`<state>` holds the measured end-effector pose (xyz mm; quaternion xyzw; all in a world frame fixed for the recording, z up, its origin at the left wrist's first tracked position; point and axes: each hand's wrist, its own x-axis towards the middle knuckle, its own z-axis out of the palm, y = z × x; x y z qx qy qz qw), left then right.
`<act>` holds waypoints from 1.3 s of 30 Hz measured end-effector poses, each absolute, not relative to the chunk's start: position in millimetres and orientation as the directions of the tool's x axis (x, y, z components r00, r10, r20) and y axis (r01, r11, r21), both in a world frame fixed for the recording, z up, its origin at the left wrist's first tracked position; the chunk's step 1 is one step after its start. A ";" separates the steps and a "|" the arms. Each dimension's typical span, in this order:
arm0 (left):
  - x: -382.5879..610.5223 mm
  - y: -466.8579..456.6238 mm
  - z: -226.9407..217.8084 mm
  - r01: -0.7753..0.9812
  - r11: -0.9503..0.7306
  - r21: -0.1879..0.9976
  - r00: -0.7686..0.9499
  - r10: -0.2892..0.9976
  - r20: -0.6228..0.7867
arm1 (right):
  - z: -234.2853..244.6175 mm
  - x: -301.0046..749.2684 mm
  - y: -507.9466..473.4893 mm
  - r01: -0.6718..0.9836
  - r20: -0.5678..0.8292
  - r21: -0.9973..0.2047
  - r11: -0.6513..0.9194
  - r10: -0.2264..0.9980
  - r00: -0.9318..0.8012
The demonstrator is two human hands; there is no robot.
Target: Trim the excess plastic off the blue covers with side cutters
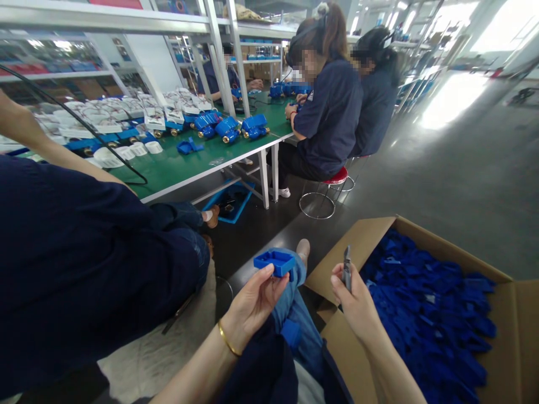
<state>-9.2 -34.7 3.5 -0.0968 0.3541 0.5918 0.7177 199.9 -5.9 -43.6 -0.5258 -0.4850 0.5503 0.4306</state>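
Between the thumb and fingers of my left hand [256, 297] is a blue plastic housing [274, 262], shaped like a shallow open tray and held above my knees. My right hand [356, 294] is closed around a pair of nippers [346, 269], whose jaws point upward, apart from the housing. Another blue plastic part [291, 334] rests on my lap. Right beside my right hand stands an open cardboard box [522, 336] holding a heap of similar blue parts [429, 303].
A green workbench [168, 168] carries blue meter bodies [229, 129] with brass fittings and white pieces. A person in dark blue [76, 269] sits close at left. Co-workers [330, 112] sit on red stools further off. A blue tray [231, 205] lies under the bench.
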 end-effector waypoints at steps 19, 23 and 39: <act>-9.0 -35.2 21.4 -0.909 0.317 0.272 0.037 0.710 -0.704 | -20.1 199.3 -15.0 0.904 0.109 -0.427 0.013 0.993 0.037; -9.3 -34.4 22.6 -0.907 0.323 0.269 0.044 0.710 -0.703 | -11.7 195.5 -16.0 0.964 0.098 -0.256 0.065 0.994 -0.041; -11.0 -33.3 23.2 -0.911 0.323 0.256 0.060 0.718 -0.694 | 2.8 183.1 -16.9 0.915 -0.056 -0.378 0.142 0.983 -0.176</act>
